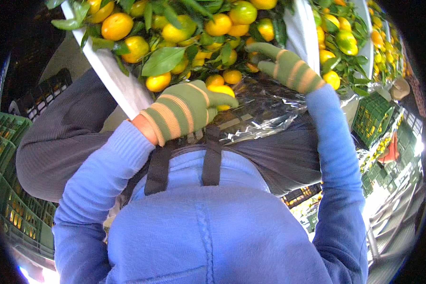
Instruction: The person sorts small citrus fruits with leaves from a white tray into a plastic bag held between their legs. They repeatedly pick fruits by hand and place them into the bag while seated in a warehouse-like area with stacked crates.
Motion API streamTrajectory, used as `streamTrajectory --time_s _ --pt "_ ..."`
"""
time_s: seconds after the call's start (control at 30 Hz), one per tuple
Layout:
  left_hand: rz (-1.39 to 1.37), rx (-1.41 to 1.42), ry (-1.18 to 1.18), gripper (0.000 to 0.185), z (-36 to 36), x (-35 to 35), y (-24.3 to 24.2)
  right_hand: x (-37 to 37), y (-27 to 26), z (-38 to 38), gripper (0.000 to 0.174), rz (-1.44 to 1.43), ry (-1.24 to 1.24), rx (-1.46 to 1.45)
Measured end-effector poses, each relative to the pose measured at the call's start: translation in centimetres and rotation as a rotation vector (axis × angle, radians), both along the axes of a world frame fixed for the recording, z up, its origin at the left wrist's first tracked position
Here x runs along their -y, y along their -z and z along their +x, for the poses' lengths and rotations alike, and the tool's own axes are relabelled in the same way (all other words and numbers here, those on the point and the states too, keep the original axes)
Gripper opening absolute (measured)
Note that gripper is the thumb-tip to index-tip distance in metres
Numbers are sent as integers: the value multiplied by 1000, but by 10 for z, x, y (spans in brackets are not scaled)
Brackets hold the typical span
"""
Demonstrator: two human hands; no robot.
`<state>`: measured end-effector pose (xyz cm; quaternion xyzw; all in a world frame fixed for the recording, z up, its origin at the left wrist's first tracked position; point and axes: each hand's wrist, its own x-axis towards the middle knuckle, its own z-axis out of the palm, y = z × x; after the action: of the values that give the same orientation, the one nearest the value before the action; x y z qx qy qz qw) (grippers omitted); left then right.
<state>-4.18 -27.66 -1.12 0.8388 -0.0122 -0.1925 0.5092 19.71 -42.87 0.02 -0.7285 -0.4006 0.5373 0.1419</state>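
Note:
My left hand (184, 108), in a green and tan striped knit glove, is curled around an orange mandarin (223, 91). Its thumb lies across the front of the fruit, and the other fingers are mostly hidden. My right hand (289, 67), gloved alike, reaches in from the right with thumb and forefinger apart, close to the fruit pile. Before me stands a white-walled box (108, 80) heaped with yellow-orange and greenish mandarins (216, 25) with leaves. Clear plastic film (266, 106) spreads at its near end, by my lap.
More mandarins with leaves (344, 41) fill further white-edged containers at the right. A green plastic crate (372, 119) stands beyond my right arm. Stacked green crates (16, 209) with fruit inside are at the left. My folded leg (67, 142) flanks the box.

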Motion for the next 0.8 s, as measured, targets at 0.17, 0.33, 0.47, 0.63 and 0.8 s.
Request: streamTrajectory --time_s 0.17,0.33,0.47,0.63,0.8 --pt "-645 70 -318 52 45 4 -20 14 -47 -29 66 495 95 -185" --pt "-936 -308 -720 62 75 16 -50 1 -125 -9 57 334 579 -31" --pt "-273 -289 -435 54 87 45 53 20 -144 6 47 863 1030 270" --pt "154 -117 -204 54 134 87 90 72 -131 34 47 857 1058 439" --pt "223 -202 -88 49 150 102 117 92 -121 37 48 807 1059 439"
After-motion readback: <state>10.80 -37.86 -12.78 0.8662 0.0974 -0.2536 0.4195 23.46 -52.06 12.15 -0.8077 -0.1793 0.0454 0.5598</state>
